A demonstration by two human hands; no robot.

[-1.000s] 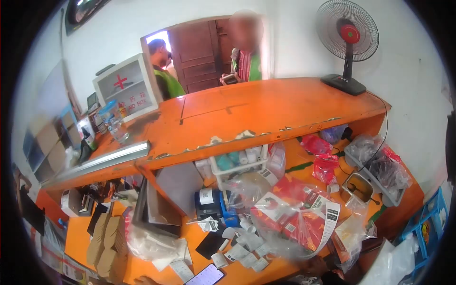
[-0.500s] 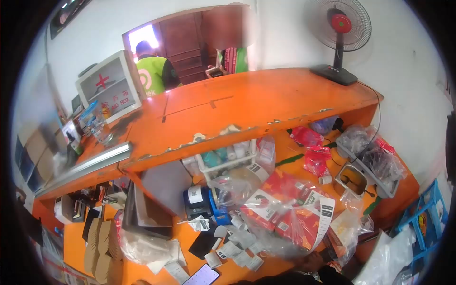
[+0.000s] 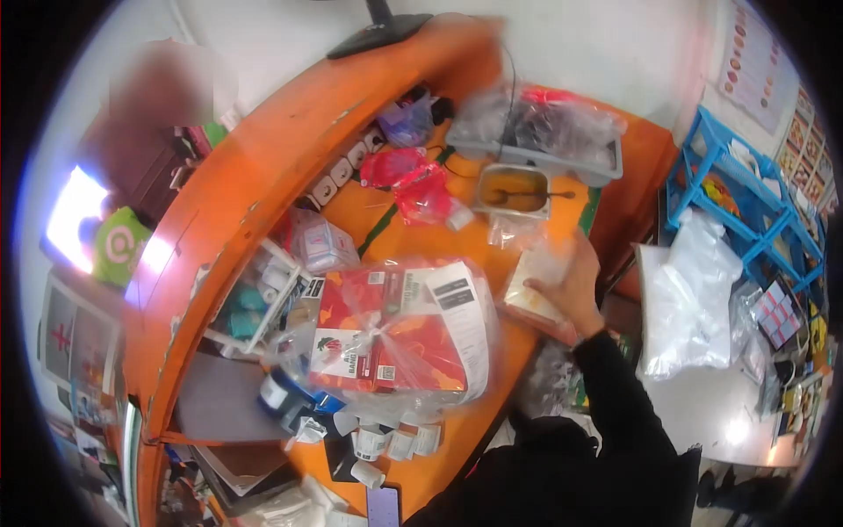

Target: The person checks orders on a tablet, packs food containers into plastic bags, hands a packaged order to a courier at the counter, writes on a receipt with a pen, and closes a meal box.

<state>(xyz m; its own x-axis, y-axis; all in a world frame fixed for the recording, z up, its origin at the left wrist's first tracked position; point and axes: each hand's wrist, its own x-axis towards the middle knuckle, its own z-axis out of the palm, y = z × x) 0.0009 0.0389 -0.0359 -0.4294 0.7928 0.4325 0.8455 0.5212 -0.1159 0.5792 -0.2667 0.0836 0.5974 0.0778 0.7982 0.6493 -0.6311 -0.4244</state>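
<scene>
My right hand (image 3: 572, 288) reaches across the orange counter's right edge and is closed around a flat, pale package (image 3: 525, 274) in clear plastic, its thumb on top. My left hand is out of view. Left of that package lies a large clear plastic bag (image 3: 413, 351) holding red and white printed boxes, with a long paper slip on it. Just beyond my right hand sits a metal container (image 3: 514, 202) with a dark utensil inside. Several crumpled receipts (image 3: 401, 443) and a phone (image 3: 383, 507) lie nearer to me.
A grey tray (image 3: 606, 165) of plastic bags and red packets (image 3: 424, 189) are at the back. On the left are a white basket (image 3: 255, 307) and a blue printer (image 3: 281, 395). Blue shelving (image 3: 760, 228) and white bags (image 3: 694, 303) stand right. A person in a green vest (image 3: 120, 249) is beyond the counter.
The view has swung right and tilted. My right hand, at the lower edge before, now shows fully on the package. The hand at the lower left has left the view.
</scene>
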